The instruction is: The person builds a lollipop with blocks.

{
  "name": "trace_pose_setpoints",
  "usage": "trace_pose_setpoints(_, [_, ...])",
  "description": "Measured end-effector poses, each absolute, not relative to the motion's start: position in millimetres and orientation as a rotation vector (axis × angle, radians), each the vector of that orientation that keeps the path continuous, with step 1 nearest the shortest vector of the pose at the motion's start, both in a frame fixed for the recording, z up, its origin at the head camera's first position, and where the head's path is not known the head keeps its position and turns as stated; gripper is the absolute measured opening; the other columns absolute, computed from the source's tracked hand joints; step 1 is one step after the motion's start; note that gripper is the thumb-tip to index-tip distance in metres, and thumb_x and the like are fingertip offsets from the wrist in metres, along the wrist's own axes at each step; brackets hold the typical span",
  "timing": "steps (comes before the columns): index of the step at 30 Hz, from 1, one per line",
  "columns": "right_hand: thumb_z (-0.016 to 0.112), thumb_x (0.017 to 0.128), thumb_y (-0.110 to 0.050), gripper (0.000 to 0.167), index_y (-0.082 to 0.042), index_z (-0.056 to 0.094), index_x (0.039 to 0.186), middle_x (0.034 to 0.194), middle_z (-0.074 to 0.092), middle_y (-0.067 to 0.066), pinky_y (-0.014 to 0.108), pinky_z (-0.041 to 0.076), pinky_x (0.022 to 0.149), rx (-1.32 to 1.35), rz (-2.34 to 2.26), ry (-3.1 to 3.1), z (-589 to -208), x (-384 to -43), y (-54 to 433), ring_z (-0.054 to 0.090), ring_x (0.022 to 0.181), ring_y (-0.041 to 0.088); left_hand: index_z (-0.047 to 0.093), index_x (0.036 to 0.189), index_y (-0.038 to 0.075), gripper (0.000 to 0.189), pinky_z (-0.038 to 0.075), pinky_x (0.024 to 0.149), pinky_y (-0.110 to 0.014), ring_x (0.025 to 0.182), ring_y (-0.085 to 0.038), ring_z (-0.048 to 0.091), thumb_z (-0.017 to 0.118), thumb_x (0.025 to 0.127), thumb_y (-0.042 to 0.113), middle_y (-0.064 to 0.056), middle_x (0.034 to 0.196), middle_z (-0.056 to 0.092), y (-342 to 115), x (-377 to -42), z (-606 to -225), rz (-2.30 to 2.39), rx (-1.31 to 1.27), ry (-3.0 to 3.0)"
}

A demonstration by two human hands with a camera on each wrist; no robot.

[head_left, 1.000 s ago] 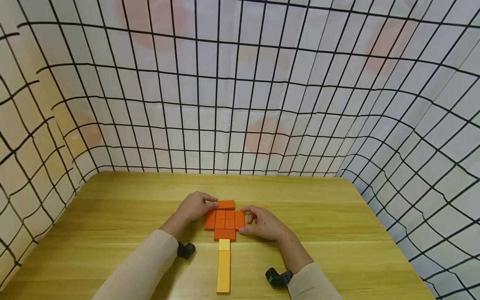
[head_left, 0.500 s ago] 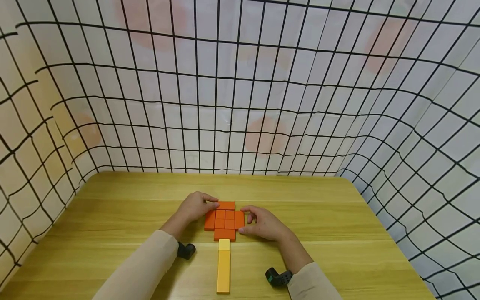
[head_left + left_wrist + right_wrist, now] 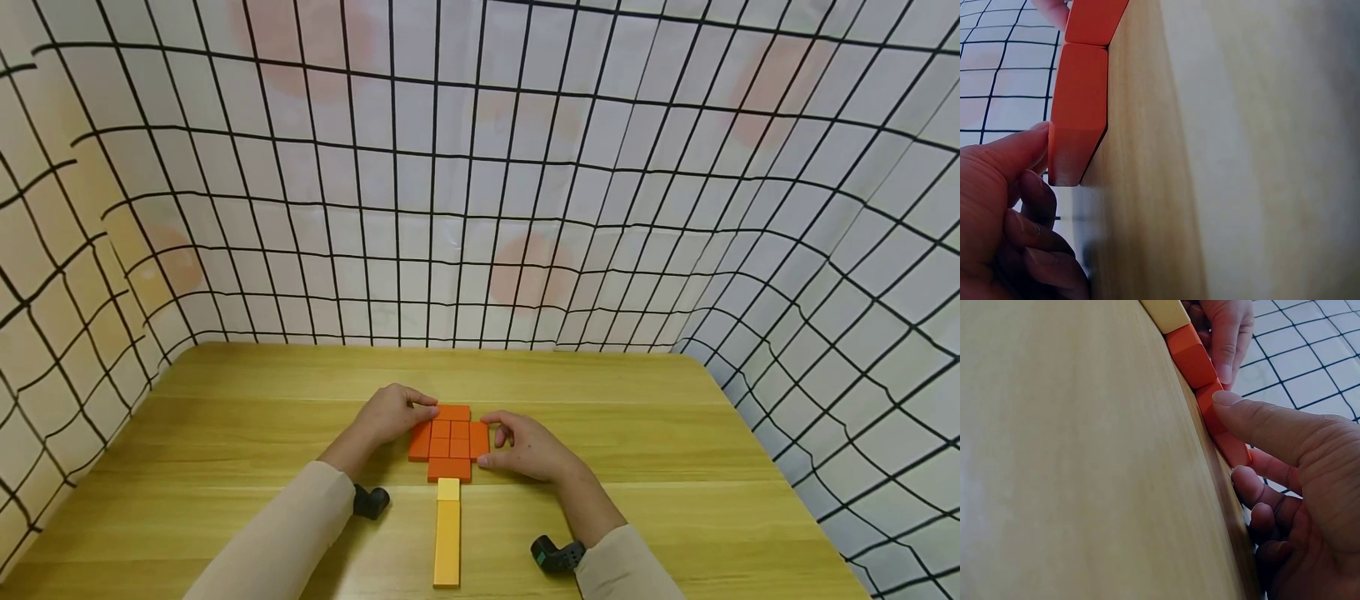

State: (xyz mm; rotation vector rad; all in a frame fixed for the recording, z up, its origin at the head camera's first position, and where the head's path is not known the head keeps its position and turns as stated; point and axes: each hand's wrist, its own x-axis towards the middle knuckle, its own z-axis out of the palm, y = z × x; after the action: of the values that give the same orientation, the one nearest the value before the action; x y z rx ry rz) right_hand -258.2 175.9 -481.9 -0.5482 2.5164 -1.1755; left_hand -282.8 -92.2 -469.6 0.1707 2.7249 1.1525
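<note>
Orange flat blocks form a cross on the table, with small squares [image 3: 450, 439] in the middle. My left hand [image 3: 390, 414] pinches the left end of the far orange block [image 3: 454, 412] between thumb and index finger. Its thumb also lies beside the left orange block [image 3: 1079, 94] in the left wrist view. My right hand [image 3: 528, 448] spans the right orange block [image 3: 479, 442], thumb at its near end and index finger at its far end. In the right wrist view the thumb overlaps that orange block [image 3: 1232, 449]. The near orange block [image 3: 449, 470] closes the cross in front.
A small yellow block [image 3: 448, 489] and a long yellow block [image 3: 447, 543] run in line from the cross toward the front of the wooden table [image 3: 637, 417]. A white cloth with a black grid [image 3: 480, 183] stands behind and around the table. Both wrists wear black cameras.
My left hand has drawn the far orange block slightly nearer, so the gap between it and the middle squares has closed. My right hand has stayed in place.
</note>
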Motion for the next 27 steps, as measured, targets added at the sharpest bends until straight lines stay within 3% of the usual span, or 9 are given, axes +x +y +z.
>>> trace_pose_setpoints(27, [0.084,0.086,-0.033,0.063,-0.015,0.058,0.140,0.095,0.057,0.004,0.028,0.042,0.069,-0.563,-1.176,2.519,-482.6,-258.8,176.0,0.049,0.075,0.015,0.079,0.118,0.023,0.025,0.049,0.105,-0.050,0.125,-0.028,0.063,0.071,0.097,0.034,-0.008,0.132,0.070,-94.3,-278.0,-468.6,1.178,0.173,2.726])
